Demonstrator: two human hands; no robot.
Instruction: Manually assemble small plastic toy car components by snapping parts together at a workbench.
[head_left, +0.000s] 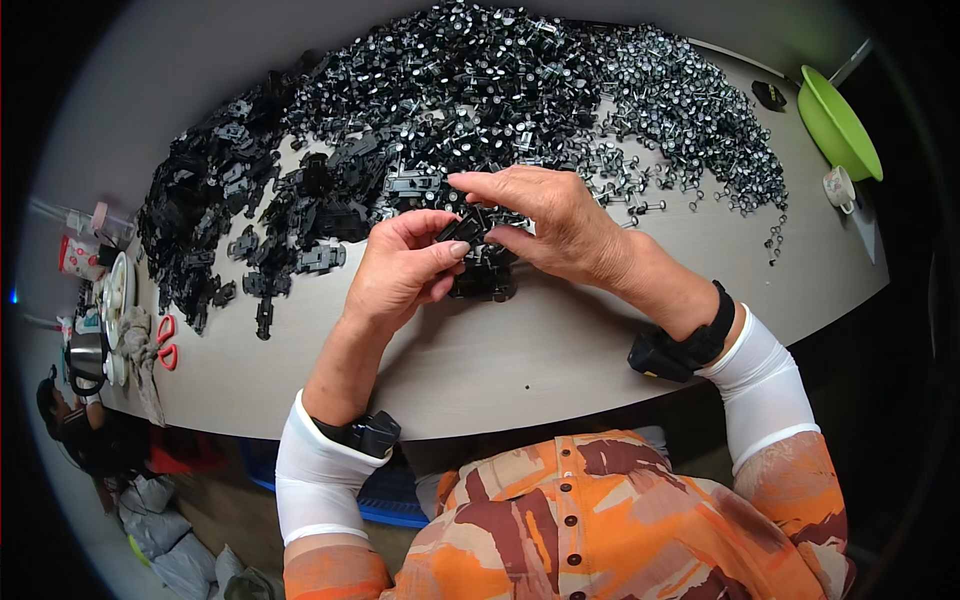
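Observation:
In front of me, my left hand (400, 265) pinches a small black plastic chassis (462, 232) between thumb and fingers. My right hand (560, 222) is close on its right side, thumb and fingers spread apart around it; whether they touch it is hard to make out. Just below and behind the hands lie more black chassis (484, 282), some with wheels. Beyond the fingertips rises a large heap of wheels on axles (450, 110), black mixed with silver. To the left spreads a pile of flat black chassis (225, 165).
Loose silver wheel axles (700, 120) spread over the table's right side. A green basin (840, 125) and a white cup (839, 188) stand at the right edge. Red-handled scissors (167, 342), a cloth (138, 350) and a metal kettle (87, 360) are at the left. Another person (75, 425) is far left.

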